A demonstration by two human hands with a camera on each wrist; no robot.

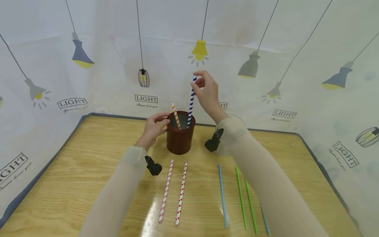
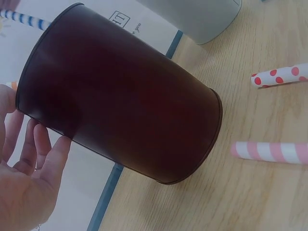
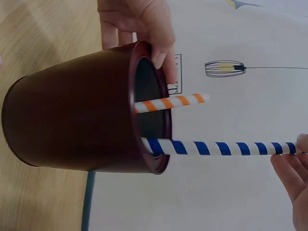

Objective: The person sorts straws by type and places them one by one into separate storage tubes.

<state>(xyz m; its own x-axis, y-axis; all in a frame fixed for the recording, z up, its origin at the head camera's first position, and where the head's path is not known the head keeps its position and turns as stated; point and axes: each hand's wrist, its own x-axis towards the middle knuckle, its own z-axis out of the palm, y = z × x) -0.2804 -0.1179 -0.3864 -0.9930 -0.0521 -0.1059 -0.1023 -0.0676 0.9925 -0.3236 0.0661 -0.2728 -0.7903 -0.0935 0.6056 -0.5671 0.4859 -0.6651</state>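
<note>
A dark brown cylindrical pot (image 1: 179, 141) stands upright on the table, with an orange-and-white striped paper straw (image 1: 176, 116) leaning inside it. My left hand (image 1: 153, 129) holds the pot at its upper left side, thumb and fingers by the rim. Above the pot, my right hand (image 1: 208, 93) pinches the top of a blue-and-white striped paper straw (image 1: 190, 102) between thumb and fingers. That straw's lower end is inside the pot's mouth, as the right wrist view also shows; its tip is hidden by the wall.
On the table lie a pink-striped straw (image 1: 166, 192), a red-dotted straw (image 1: 181, 194), a light blue straw (image 1: 223, 197), another blue one (image 1: 265, 219) and two green straws (image 1: 241, 197). A white container (image 2: 197, 21) stands beyond the pot, mostly behind my right wrist in the head view. Printed fabric walls (image 1: 118, 59) enclose the table.
</note>
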